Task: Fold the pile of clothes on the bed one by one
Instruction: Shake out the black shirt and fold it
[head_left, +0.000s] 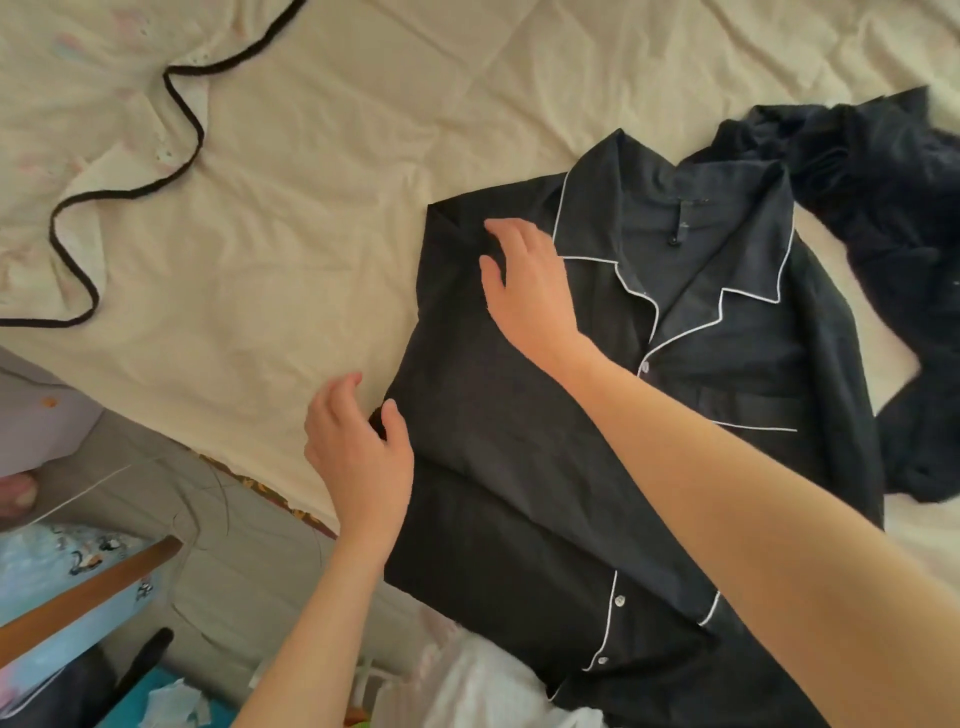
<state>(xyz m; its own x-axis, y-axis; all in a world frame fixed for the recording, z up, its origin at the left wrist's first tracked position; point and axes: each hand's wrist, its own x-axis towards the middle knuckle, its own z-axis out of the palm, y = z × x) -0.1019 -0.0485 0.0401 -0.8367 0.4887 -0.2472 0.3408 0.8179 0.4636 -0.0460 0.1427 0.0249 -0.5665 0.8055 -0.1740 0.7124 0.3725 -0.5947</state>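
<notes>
A dark navy pyjama shirt (691, 374) with white piping lies face up on the cream bed sheet (291, 249). Its left sleeve is folded in over the front. My right hand (524, 280) rests flat, fingers spread, on the folded shoulder part. My left hand (358, 441) is at the shirt's left edge, thumb on the dark cloth and fingers loosely curved over the edge. A crumpled dark garment (893, 208) lies at the upper right, touching the shirt's collar.
A cream garment with dark trim (104, 171) is spread at the upper left of the bed. Past the bed's near left edge are a wooden bar (88, 597) and patterned light-blue fabric (62, 561) below. White cloth (467, 686) lies at the bottom.
</notes>
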